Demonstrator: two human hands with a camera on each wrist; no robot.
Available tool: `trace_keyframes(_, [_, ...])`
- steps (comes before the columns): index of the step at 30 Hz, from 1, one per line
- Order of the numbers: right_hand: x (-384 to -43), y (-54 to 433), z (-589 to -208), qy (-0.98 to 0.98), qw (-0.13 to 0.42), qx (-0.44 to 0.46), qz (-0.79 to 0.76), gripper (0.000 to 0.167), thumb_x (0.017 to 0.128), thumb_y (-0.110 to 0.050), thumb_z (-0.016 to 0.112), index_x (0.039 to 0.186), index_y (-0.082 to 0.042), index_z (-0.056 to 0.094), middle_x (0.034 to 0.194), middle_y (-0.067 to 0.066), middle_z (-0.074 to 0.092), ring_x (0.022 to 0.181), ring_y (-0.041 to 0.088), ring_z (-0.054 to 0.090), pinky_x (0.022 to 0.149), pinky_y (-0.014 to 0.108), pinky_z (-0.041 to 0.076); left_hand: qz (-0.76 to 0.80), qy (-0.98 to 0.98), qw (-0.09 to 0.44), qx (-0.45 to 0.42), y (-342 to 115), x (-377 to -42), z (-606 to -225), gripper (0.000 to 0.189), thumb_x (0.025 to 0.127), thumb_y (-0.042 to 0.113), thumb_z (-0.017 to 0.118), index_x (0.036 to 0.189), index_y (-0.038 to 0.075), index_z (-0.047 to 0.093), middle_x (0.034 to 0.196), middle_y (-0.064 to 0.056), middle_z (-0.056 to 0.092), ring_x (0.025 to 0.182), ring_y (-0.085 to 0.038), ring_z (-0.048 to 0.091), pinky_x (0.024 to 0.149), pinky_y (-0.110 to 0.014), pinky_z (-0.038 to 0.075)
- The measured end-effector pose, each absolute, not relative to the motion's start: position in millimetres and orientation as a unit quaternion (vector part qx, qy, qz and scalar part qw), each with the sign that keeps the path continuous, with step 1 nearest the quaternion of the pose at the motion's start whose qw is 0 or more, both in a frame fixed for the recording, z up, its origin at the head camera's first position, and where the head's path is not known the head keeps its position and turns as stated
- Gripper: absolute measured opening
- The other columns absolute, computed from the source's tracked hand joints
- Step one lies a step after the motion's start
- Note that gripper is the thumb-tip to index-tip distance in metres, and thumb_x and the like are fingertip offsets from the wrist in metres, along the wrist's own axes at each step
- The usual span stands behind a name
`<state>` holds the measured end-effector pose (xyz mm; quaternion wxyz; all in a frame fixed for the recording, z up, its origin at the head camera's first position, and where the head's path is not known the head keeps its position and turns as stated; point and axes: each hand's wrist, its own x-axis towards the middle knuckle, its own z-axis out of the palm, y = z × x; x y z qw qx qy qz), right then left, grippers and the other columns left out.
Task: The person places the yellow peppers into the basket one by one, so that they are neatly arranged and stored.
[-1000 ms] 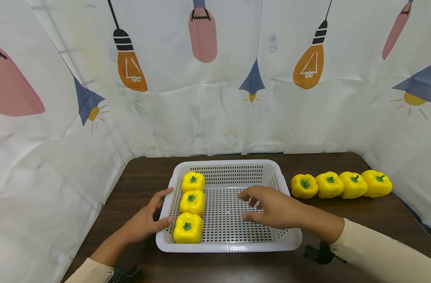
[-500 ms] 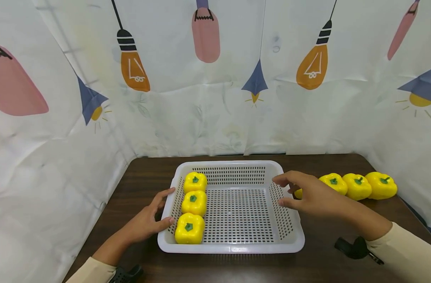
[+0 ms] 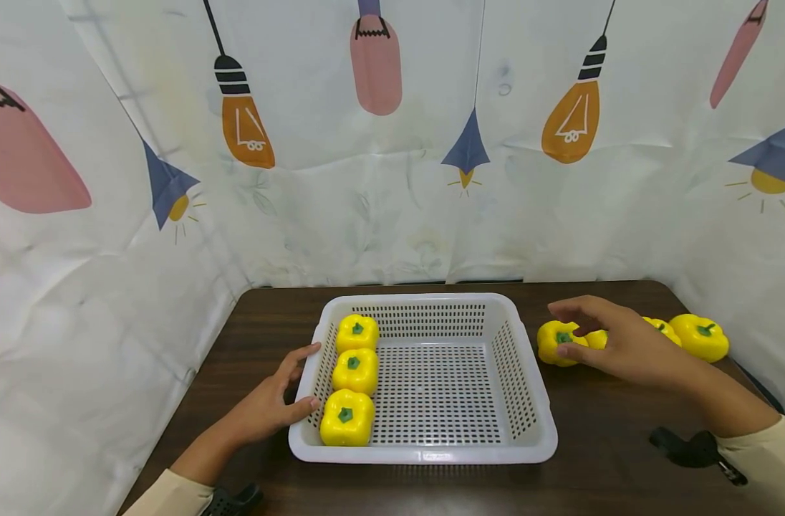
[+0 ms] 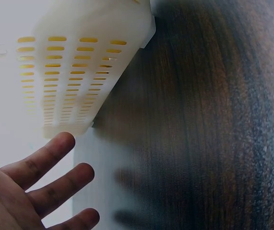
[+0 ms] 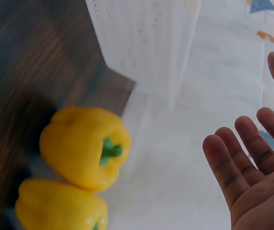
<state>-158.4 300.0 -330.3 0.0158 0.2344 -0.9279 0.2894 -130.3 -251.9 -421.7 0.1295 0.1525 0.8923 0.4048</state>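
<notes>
A white perforated plastic basket (image 3: 431, 454) sits on the table with a column of yellow bell peppers along its left side: a far one (image 3: 357, 333), a middle one (image 3: 356, 371) and a near one (image 3: 347, 418). My left hand (image 3: 263, 405) rests at the basket's left rim, thumb and index fingertips at the edge, its other fingers spread beside the perforated wall in the left wrist view. Right of the basket, my right hand (image 3: 624, 347) hovers with parted fingers and holds nothing. Its thumb overlaps the leftmost pepper (image 3: 550, 344) of a row, and the hand partly hides others.
The rightmost pepper (image 3: 698, 337) of that row lies near the table's right edge. Brown wood-grain table (image 3: 444, 494) surrounds the basket. White cloth (image 3: 379, 222) printed with lamps and pencils hangs behind and at both sides.
My right hand has moved right, from over the inside of the basket to the row of peppers outside it. My left hand stays at the basket's left rim.
</notes>
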Motion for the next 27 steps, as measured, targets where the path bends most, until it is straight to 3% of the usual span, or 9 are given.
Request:
trace_keyframes(2, [-159,307,-332,-0.93,0.025,0.229,0.286,0.057,0.09,-0.041,0.079,0.14,-0.024,0.057,0.135,0.001,0.062,0.107,0.025,0.067,0.087,0.032,0.053,0.404,0.893,0.129,0.153,-252,-130,-422,0.085,0.094,0.036,0.068,0.16,0.034,0.015,0.14,-0.02,0.055,0.101,-0.019,0.065,0.083,-0.04,0.054])
trace_keyframes(9, [-161,326,-340,-0.928,0.06,0.229,0.287,0.057,0.089,-0.03,0.082,0.14,-0.019,0.058,0.128,0.003,0.064,0.105,0.0,0.059,0.085,0.017,0.049,0.404,0.894,0.126,0.146,-251,-129,-421,0.085,0.094,0.038,0.069,0.16,0.036,0.015,0.144,-0.023,0.051,0.106,-0.023,0.064,0.085,-0.046,0.053])
trace_keyframes(20, [-163,361,-351,-0.932,0.049,0.187,0.307,0.055,0.092,-0.025,0.08,0.14,-0.011,0.057,0.135,0.012,0.059,0.102,-0.001,0.061,0.079,0.017,0.05,0.392,0.901,0.124,0.14,-249,-129,-420,0.085,0.093,0.04,0.068,0.16,0.036,0.016,0.146,-0.025,0.049,0.11,-0.026,0.063,0.089,-0.053,0.052])
trace_keyframes(25, [-166,379,-358,-0.936,0.062,0.175,0.3,0.054,0.092,-0.023,0.079,0.139,-0.008,0.057,0.134,0.014,0.058,0.099,-0.005,0.06,0.074,0.016,0.051,0.407,0.892,0.129,0.148,-250,-129,-420,0.085,0.094,0.037,0.069,0.16,0.034,0.015,0.142,-0.021,0.053,0.103,-0.021,0.066,0.085,-0.043,0.054])
trace_keyframes(27, [-168,386,-360,-0.939,0.066,0.169,0.292,0.054,0.093,-0.022,0.079,0.139,-0.006,0.057,0.133,0.016,0.059,0.099,0.001,0.063,0.074,0.013,0.049,0.416,0.887,0.132,0.153,-250,-129,-421,0.085,0.094,0.036,0.069,0.16,0.034,0.015,0.141,-0.019,0.054,0.101,-0.019,0.067,0.083,-0.038,0.054])
